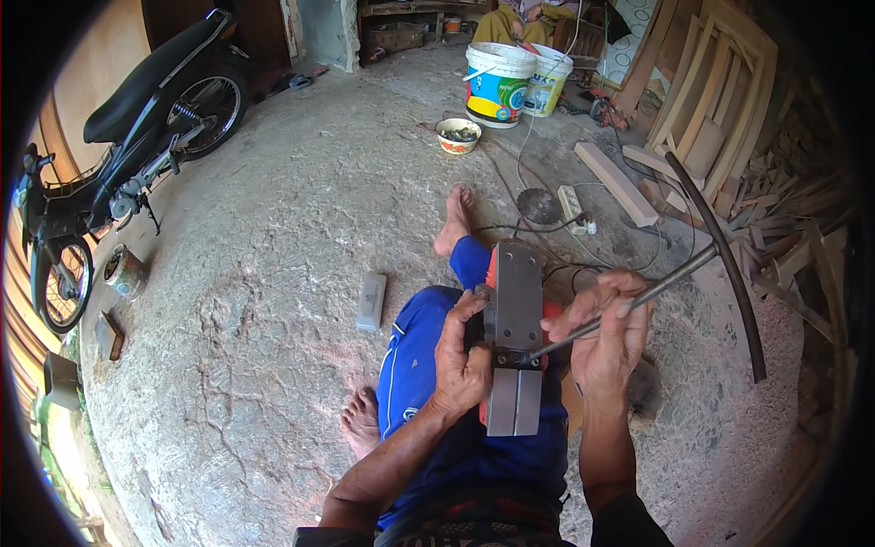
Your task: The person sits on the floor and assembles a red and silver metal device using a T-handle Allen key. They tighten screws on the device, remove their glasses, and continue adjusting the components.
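Rough grey flr (pixel 246 237) w/ sm. block (pixel 371 302), bowl (pixel 458 137), 2 buckets (pixel 498 89), rd. blade (pixel 540 207), pwr strip (pixel 571 210)

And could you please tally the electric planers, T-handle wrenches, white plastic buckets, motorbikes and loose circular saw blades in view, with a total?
Electric planer: 1
T-handle wrench: 1
White plastic buckets: 2
Motorbike: 1
Loose circular saw blade: 1
Total: 6
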